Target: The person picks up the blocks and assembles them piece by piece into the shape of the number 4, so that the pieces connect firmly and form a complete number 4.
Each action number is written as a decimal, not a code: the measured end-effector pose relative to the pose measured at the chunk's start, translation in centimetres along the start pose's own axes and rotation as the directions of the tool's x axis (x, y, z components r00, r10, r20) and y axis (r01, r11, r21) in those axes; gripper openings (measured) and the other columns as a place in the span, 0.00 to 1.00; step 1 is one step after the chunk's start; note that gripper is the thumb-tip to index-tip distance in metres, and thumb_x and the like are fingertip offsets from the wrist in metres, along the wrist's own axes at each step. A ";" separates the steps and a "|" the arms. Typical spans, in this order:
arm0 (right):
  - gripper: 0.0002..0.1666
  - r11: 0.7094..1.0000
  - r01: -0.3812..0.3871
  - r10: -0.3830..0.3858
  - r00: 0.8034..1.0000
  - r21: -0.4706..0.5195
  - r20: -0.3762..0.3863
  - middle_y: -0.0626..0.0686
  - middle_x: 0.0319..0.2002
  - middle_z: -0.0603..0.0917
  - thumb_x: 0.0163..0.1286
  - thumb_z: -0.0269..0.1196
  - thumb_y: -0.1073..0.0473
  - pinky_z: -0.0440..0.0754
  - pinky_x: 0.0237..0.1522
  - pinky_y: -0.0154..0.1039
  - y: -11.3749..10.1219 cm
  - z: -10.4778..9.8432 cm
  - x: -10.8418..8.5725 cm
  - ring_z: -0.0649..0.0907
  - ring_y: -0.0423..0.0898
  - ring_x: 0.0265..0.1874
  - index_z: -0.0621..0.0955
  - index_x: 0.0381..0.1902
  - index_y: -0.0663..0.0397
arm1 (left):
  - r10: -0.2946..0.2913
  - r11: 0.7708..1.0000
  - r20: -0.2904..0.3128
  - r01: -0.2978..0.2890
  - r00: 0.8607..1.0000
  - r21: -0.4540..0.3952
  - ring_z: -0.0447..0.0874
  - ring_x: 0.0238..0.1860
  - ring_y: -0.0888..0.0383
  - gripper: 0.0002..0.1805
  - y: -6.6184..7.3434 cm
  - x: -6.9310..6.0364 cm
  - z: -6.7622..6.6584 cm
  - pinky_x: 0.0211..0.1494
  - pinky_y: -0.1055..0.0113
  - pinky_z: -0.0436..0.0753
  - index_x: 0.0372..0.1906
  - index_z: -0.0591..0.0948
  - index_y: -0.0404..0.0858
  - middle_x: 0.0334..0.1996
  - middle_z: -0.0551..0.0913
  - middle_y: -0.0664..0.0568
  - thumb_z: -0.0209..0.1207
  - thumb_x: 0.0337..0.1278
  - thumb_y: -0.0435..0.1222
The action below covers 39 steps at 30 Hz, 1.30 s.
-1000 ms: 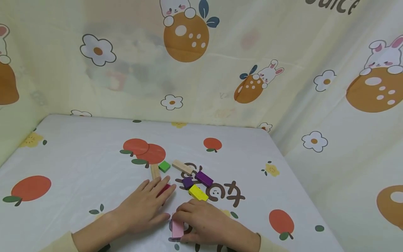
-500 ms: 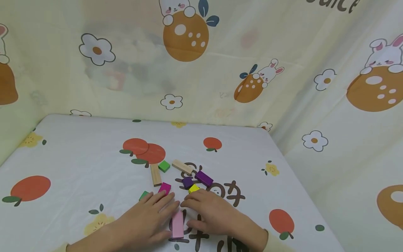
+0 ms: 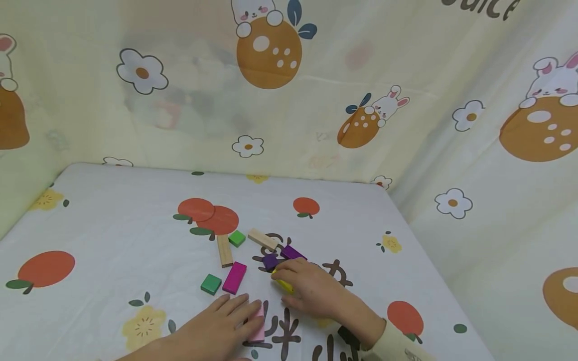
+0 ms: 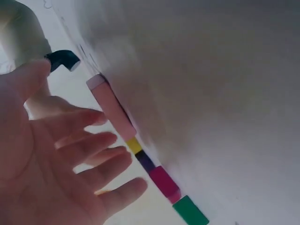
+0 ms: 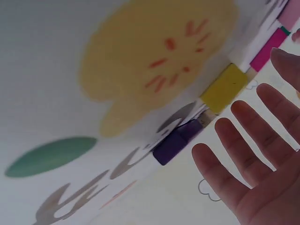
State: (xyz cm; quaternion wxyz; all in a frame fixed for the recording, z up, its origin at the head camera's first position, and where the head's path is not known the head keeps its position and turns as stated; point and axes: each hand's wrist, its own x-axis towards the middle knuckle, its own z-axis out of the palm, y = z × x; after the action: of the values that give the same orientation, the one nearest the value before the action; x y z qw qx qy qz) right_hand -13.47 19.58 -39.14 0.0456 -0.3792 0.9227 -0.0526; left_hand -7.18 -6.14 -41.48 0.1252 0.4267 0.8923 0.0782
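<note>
Under the left hand [image 3: 214, 326], fingers straight and loosely spread with nothing gripped, we see a smooth pink block [image 3: 258, 331], long and square-edged, partly covered. The right hand [image 3: 313, 288] also grasps nothing, its fingers extended above a glossy yellow block [image 3: 285, 287]. Just ahead of the left fingertips lie an oblong magenta block [image 3: 235, 278] and a squarish green block [image 3: 210, 284]. Farther beyond, two pale wooden blocks [image 3: 225, 250] flank a bright green block [image 3: 237, 238]; two purple blocks [image 3: 270, 262] sit just past the right fingertips.

From the right wrist we make out what the head view hides: a gap between those fingers and the yellow block's broad face. The left wrist view bares the pink block's end, though we cannot tell whether a finger touches it.

Beneath both hands spreads a white tabletop [image 3: 113, 215] printed with fruit and flowers; beyond it hangs a creamy, rabbit-patterned curtain [image 3: 194, 155].
</note>
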 end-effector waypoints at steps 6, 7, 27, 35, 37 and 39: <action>0.24 1.000 -0.024 0.023 0.999 0.020 0.027 0.50 0.63 0.82 0.68 0.71 0.53 0.80 0.66 0.48 0.5 0.2 0.4 0.80 0.49 0.63 0.83 0.62 0.47 | 0.040 0.999 -0.006 -0.040 0.999 -0.001 0.67 0.77 0.50 0.46 -0.1 -0.1 0.4 0.74 0.43 0.73 0.77 0.69 0.55 0.78 0.67 0.58 0.54 0.58 0.73; 0.24 0.999 -0.027 0.026 0.999 0.020 0.030 0.50 0.64 0.82 0.69 0.71 0.53 0.80 0.66 0.48 0.6 0.2 0.5 0.81 0.49 0.62 0.83 0.62 0.47 | 0.044 0.999 -0.009 -0.044 0.999 -0.002 0.67 0.77 0.50 0.46 -0.1 -0.2 0.4 0.74 0.43 0.73 0.77 0.69 0.55 0.79 0.66 0.58 0.52 0.59 0.73; 0.31 0.998 -0.049 0.046 0.994 0.032 0.102 0.50 0.65 0.80 0.65 0.74 0.53 0.81 0.65 0.47 0.1 0.0 0.6 0.82 0.49 0.61 0.82 0.65 0.48 | 0.053 0.999 -0.013 -0.053 0.999 -0.002 0.68 0.77 0.52 0.45 -0.3 0.0 0.8 0.73 0.44 0.75 0.77 0.69 0.55 0.79 0.66 0.59 0.45 0.61 0.75; 0.33 0.997 -0.045 0.037 0.990 0.059 0.136 0.50 0.69 0.78 0.64 0.73 0.57 0.78 0.68 0.47 0.3 0.0 0.6 0.80 0.49 0.66 0.80 0.68 0.47 | 0.050 0.999 -0.014 -0.050 0.999 0.006 0.68 0.76 0.52 0.45 -0.3 0.0 0.9 0.73 0.45 0.75 0.77 0.69 0.56 0.79 0.66 0.59 0.47 0.61 0.74; 0.33 0.997 -0.043 0.034 0.990 0.058 0.138 0.50 0.69 0.78 0.64 0.73 0.58 0.78 0.68 0.48 0.4 0.0 0.5 0.80 0.49 0.66 0.80 0.68 0.48 | 0.049 0.999 -0.012 -0.049 0.999 0.005 0.68 0.76 0.52 0.45 -0.3 0.0 0.9 0.73 0.46 0.75 0.77 0.69 0.56 0.79 0.66 0.59 0.47 0.61 0.74; 0.33 0.998 -0.037 0.029 0.990 0.056 0.137 0.50 0.69 0.79 0.64 0.74 0.58 0.79 0.68 0.48 0.4 0.0 0.5 0.80 0.49 0.66 0.80 0.68 0.48 | 0.052 0.999 -0.015 -0.052 0.999 0.008 0.69 0.76 0.52 0.45 -0.3 0.0 0.9 0.73 0.46 0.75 0.77 0.69 0.55 0.78 0.67 0.58 0.47 0.61 0.74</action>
State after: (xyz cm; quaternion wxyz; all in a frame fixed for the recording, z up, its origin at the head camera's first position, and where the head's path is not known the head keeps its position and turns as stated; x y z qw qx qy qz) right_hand -14.12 19.48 -39.20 0.1203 -0.3649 0.9217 -0.0528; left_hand -7.13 -6.27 -42.42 0.1148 0.4498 0.8820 0.0813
